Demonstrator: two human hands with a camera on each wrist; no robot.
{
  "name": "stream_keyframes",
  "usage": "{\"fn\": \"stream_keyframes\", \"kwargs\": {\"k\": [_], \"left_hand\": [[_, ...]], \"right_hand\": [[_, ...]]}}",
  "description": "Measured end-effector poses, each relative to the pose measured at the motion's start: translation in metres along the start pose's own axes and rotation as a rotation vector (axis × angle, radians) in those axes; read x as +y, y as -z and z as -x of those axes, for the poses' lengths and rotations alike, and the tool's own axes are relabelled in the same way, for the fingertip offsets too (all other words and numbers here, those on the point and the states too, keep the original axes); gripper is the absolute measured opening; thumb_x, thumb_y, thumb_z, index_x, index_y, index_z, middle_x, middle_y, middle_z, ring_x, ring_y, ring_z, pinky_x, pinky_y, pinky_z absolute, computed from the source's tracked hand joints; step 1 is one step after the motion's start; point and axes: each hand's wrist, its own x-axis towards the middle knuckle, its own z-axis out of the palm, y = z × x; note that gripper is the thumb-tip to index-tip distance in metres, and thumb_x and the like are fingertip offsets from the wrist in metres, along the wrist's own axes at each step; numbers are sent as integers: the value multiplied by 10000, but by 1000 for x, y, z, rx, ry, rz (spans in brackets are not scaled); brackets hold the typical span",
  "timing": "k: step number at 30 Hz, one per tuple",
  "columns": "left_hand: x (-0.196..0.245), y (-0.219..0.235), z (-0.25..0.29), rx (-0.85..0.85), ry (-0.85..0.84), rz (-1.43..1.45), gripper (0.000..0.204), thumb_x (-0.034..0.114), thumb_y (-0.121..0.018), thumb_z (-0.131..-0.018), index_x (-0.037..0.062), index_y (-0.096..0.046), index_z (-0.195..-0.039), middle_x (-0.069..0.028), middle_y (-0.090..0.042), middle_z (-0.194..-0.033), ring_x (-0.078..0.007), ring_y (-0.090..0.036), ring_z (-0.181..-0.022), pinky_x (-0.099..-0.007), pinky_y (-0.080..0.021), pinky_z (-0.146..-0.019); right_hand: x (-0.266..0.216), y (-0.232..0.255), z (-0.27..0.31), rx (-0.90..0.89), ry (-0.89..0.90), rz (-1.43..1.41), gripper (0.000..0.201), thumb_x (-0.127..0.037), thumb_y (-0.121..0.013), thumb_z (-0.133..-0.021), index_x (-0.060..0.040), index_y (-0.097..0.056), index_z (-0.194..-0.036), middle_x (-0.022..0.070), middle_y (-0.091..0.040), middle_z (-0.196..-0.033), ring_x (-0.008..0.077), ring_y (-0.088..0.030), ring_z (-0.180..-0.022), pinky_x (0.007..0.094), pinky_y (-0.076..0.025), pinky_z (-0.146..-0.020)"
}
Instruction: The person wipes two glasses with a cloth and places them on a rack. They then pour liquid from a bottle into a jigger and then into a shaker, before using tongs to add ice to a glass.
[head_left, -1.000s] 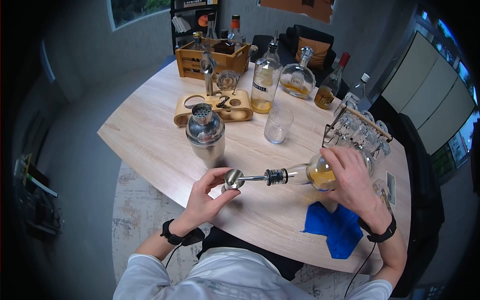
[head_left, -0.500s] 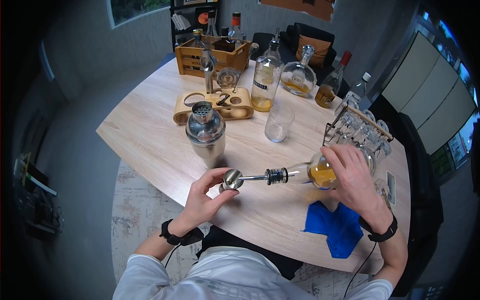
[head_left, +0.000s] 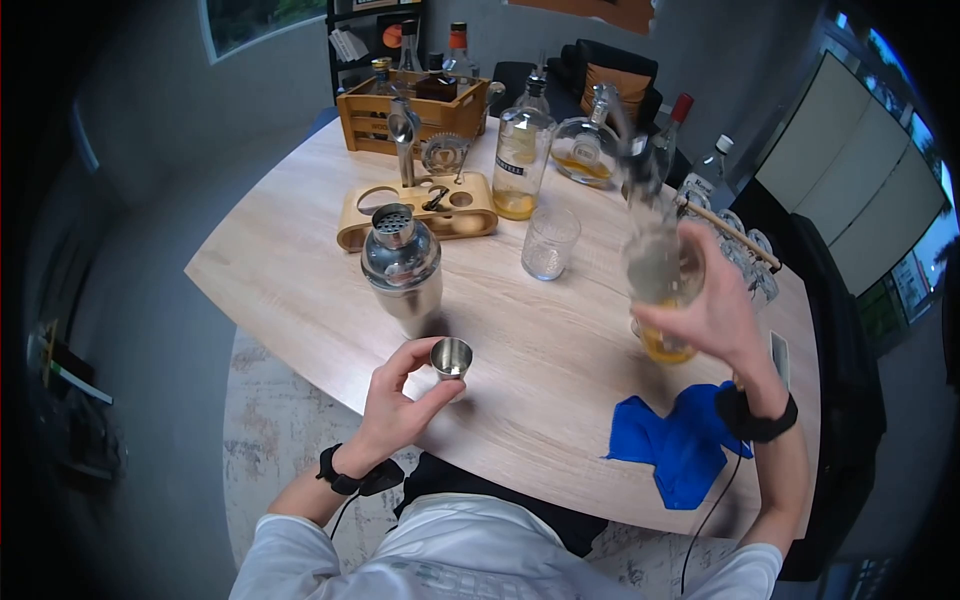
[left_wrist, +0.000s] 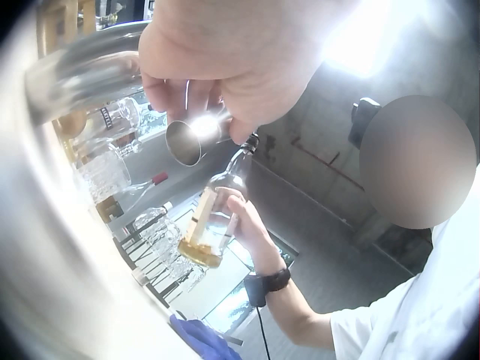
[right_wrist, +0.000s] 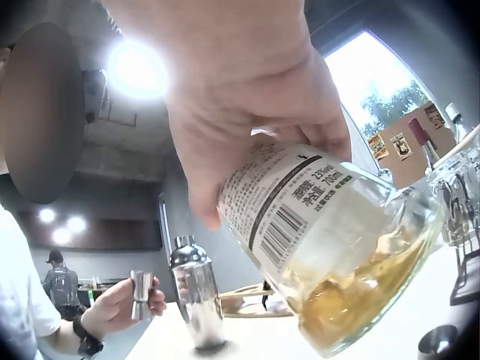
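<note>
My left hand (head_left: 395, 405) pinches a small steel jigger (head_left: 452, 362) between thumb and fingers, over the table near its front edge. Its wide mouth faces up in the head view. On the right, my right hand (head_left: 715, 300) grips a clear glass bottle (right_wrist: 330, 247) around its labelled body. Amber liquid lies in the bottle's base, and a pourer with a metal spout tops its neck. The bottle stands nearly upright in the head view, blurred, with its spout apart from the jigger. A steel cocktail shaker (head_left: 402, 270) stands just beyond my left hand.
A blue cloth (head_left: 665, 450) lies below my right hand. Farther back are a textured glass tumbler (head_left: 550, 245), a wooden bar-tool stand (head_left: 465, 220), a wooden crate (head_left: 365, 125) of bottles and several other bottles. A rack of stemmed glasses (head_left: 760, 285) stands at the right.
My right hand has swung the bottle from lying level, spout over the jigger, to nearly upright, off to the right. My left hand still holds the jigger in about the same place.
</note>
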Motion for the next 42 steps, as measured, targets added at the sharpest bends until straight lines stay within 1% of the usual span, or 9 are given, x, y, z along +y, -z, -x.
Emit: {"fn": "stream_keyframes", "kwargs": {"k": [2, 9, 11, 17, 26, 28, 36, 37, 42], "left_hand": [[-5, 3, 0, 2, -38, -96, 440, 68, -766, -785, -16, -596, -1182, -75, -663, -1081, -147, -607, -972, -280, -457, -894], [6, 8, 7, -15, -80, -25, 435, 5, -757, -748, -7, -599, -1154, -85, -635, -1093, -158, -585, -987, -288, -448, -891], [5, 16, 11, 2, -91, -22, 437, -8, -756, -742, -9, -598, -1150, -90, -629, -1099, -167, -587, -995, -297, -450, -900], [13, 38, 14, 95, -144, 35, 462, -58, -716, -761, -15, -554, -1192, -112, -604, -1081, -227, -646, -1000, -340, -479, -916], [20, 74, 1, 225, -185, -115, 491, -84, -678, -780, -25, -506, -1236, -130, -604, -1121, -240, -636, -1033, -367, -495, -921], [34, 77, -10, 360, -165, -97, 516, -90, -670, -788, -20, -472, -1259, -138, -616, -1109, -236, -640, -1030, -358, -503, -924], [42, 120, -59, 281, -262, -309, 434, -42, -643, -873, -28, -474, -1271, -147, -626, -1172, -207, -621, -1100, -321, -471, -972], [41, 123, -66, 266, -338, -378, 352, 29, -572, -957, -18, -479, -1294, -147, -640, -1166, -215, -624, -1097, -331, -490, -938], [61, 118, -86, 185, -337, -558, 387, 86, -598, -963, -2, -506, -1328, -106, -619, -1202, -163, -590, -1110, -324, -460, -960]], "right_hand": [[-4, 5, -26, 91, -178, -66, 845, -389, -853, -633, -18, -475, -1292, 193, -626, -1174, 285, -632, -1088, 372, -497, -949], [57, -42, -119, 410, -169, -222, 922, -422, -865, -644, 6, -428, -1335, 172, -610, -1195, 255, -601, -1123, 372, -466, -994], [71, -60, -145, 464, -216, -299, 978, -436, -853, -630, 40, -386, -1345, 239, -570, -1255, 312, -584, -1166, 377, -471, -996], [94, -99, -184, 453, -308, -332, 1066, -444, -865, -600, 61, -326, -1369, 270, -529, -1298, 337, -544, -1214, 383, -439, -1032], [118, -143, -196, 426, -367, -399, 1060, -421, -886, -598, 87, -327, -1341, 268, -525, -1303, 331, -540, -1223, 364, -432, -1038], [127, -150, -200, 417, -379, -384, 1076, -431, -891, -589, 84, -324, -1345, 272, -522, -1308, 337, -535, -1231, 365, -432, -1036], [145, -170, -200, 405, -419, -440, 1122, -429, -886, -597, 56, -271, -1400, 262, -472, -1371, 345, -488, -1280, 378, -401, -1069], [144, -172, -199, 395, -403, -460, 1121, -423, -886, -601, 47, -265, -1407, 259, -459, -1386, 345, -479, -1288, 382, -394, -1077], [142, -175, -195, 354, -409, -389, 1095, -407, -886, -610, 37, -273, -1401, 255, -446, -1396, 345, -472, -1293, 389, -391, -1083]]}}
